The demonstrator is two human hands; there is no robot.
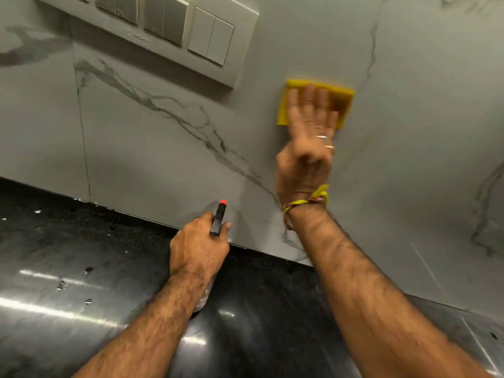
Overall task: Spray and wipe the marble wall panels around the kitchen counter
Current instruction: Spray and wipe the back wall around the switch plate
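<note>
A grey-white marble wall panel (pixel 169 148) with dark veins rises behind the black counter. My right hand (pixel 308 143) presses a folded yellow cloth (pixel 342 102) flat against the panel with straight fingers, to the right of the switch plate. The hand is motion-blurred. My left hand (pixel 197 249) grips a spray bottle low near the counter's back edge. The bottle's black trigger head with a red nozzle tip (pixel 219 216) points at the wall. Its clear body shows partly below my wrist.
A wide switch plate (pixel 174 28) with several rocker switches is mounted on the wall at the upper left. The polished black counter (pixel 81 268) runs along the bottom, with small specks of debris on its left part. A panel seam runs vertically at the left.
</note>
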